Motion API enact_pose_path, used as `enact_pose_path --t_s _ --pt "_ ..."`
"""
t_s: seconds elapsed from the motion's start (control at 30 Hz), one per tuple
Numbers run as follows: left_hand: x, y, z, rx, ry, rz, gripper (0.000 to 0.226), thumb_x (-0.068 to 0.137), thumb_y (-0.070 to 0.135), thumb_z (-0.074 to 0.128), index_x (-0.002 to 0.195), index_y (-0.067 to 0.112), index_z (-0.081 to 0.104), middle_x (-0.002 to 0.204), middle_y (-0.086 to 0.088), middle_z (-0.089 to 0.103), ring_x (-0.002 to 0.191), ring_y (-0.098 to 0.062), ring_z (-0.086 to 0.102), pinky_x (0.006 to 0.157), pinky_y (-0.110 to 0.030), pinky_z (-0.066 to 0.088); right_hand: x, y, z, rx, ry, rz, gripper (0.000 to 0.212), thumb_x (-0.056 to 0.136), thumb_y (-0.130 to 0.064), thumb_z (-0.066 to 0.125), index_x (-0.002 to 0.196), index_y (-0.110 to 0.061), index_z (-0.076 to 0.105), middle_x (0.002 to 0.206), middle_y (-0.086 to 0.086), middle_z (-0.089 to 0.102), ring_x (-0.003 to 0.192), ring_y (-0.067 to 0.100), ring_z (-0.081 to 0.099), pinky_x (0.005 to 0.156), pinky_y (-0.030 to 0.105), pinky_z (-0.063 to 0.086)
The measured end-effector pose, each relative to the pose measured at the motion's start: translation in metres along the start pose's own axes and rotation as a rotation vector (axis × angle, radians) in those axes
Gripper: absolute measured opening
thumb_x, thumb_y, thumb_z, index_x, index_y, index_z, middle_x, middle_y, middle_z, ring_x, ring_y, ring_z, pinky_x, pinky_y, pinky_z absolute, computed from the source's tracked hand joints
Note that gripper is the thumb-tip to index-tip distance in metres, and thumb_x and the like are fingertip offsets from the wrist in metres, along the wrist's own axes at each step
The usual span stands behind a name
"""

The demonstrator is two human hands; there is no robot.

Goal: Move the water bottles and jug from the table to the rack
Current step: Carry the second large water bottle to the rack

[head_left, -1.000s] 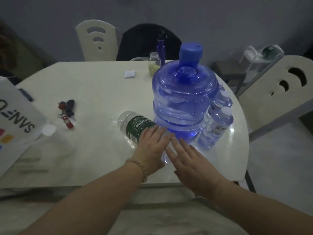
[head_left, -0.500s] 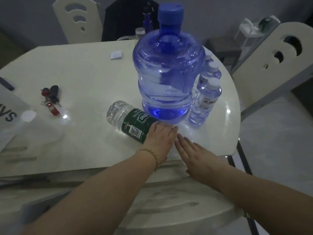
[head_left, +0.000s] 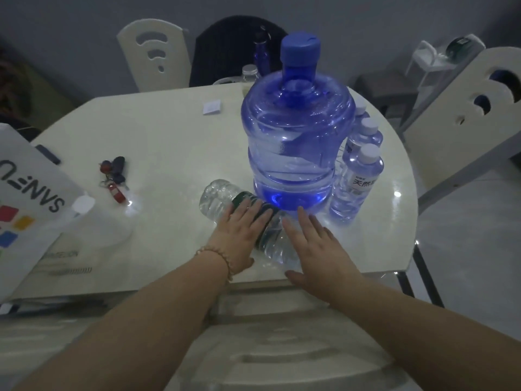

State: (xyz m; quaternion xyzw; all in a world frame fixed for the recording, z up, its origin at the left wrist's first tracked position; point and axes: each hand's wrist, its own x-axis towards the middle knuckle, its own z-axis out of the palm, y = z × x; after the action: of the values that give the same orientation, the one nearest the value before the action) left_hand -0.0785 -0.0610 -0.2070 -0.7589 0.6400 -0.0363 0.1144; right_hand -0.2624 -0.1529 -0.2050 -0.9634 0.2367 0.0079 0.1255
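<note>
Your left hand (head_left: 242,232) lies flat across the green label of the lying bottle (head_left: 217,193), fingers straight rather than wrapped. It pins the bottle and does not yet hold it. That makes sense for a round bottle on its side on a glossy table (head_left: 169,136), since a palm on top stops it rolling.

Your right hand (head_left: 315,244) is spread just as wide, palm down, on the other flank of the bottle's near, clear end. I cannot tell whether its edge touches the plastic or only sits just beside it. With one hand on each side, you look set to scoop or stand the bottle up, though neither thumb has closed under it.

The bottle points diagonally away from you, and its middle sits close against the base of the big blue jug (head_left: 296,142). The jug stands upright and capped near the right part of the table. The upright bottles (head_left: 356,182) stand in a row tight beside its right flank, near the rim.

Nothing has left the table, so I judge the task barely begun. Starting with the lying bottle seems sensible, because it is nearest you and the most likely to wander. The keys (head_left: 114,176) and the printed bag (head_left: 25,187) lie well apart on the left, out of your way.
</note>
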Motion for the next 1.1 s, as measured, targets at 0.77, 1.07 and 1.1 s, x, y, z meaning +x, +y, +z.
enact_pose_path --t_s 0.77,1.07,1.1 --pt "0.055 -0.101 0.024 -0.057 0.002 0.468 0.121 0.057 0.068 0.072 0.137 0.052 -0.018 0.152 -0.012 0.021 0.133 -0.042 0.028 0.106 -0.061 0.023 0.057 -0.029 0.026 -0.011 -0.042 0.264 0.137 0.048 -0.061 0.082 0.142 -0.046 -0.017 0.156 0.005 0.012 0.141 0.035 0.018 0.106 0.055 0.034" --pt "0.019 -0.087 0.027 -0.058 0.093 0.339 0.1 0.064 0.059 0.071 0.142 0.038 0.013 0.129 -0.013 0.049 0.113 -0.034 0.048 0.097 -0.055 0.039 0.046 -0.031 0.018 -0.166 -0.005 0.134 0.124 0.061 -0.053 0.079 0.143 -0.042 -0.014 0.147 0.008 0.031 0.126 0.031 0.04 0.097 0.047 0.041" --pt "0.014 -0.082 0.025 -0.076 0.113 0.317 0.1 0.061 0.057 0.074 0.141 0.036 0.018 0.125 -0.014 0.052 0.11 -0.035 0.051 0.095 -0.055 0.04 0.041 -0.029 0.013 -0.195 -0.012 0.112 0.124 0.06 -0.053 0.079 0.144 -0.041 -0.013 0.146 0.009 0.033 0.124 0.032 0.041 0.096 0.047 0.042"
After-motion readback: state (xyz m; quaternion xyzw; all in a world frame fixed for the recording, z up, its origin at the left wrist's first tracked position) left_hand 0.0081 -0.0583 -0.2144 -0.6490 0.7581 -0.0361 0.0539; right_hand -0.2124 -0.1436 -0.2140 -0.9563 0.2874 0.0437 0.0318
